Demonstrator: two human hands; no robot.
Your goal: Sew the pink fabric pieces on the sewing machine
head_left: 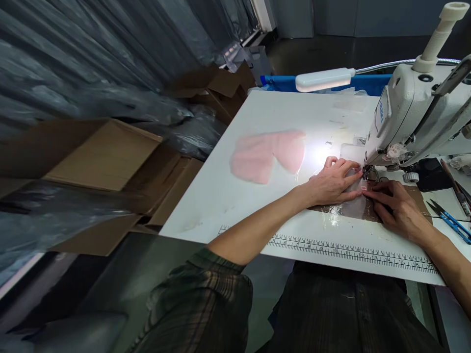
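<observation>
My left hand (335,181) lies with its fingers spread on a piece of sheer, whitish fabric (353,208), close to the needle area of the white sewing machine (399,115). Opposite it, my right hand (396,207) has its fingers bent together at the fabric's right edge, near the presser foot. The fingertips of both hands almost meet there. A brown, shiny patch (327,209) of the work surface shows under the fabric. My hands hide part of the fabric.
Pink fabric pieces (263,152) lie on the white table (206,215). Blue thread snips (451,221) rest at the right. A ruler strip (342,251) runs along the front edge. A lamp (324,80) hangs behind; open cardboard boxes (106,154) stand left.
</observation>
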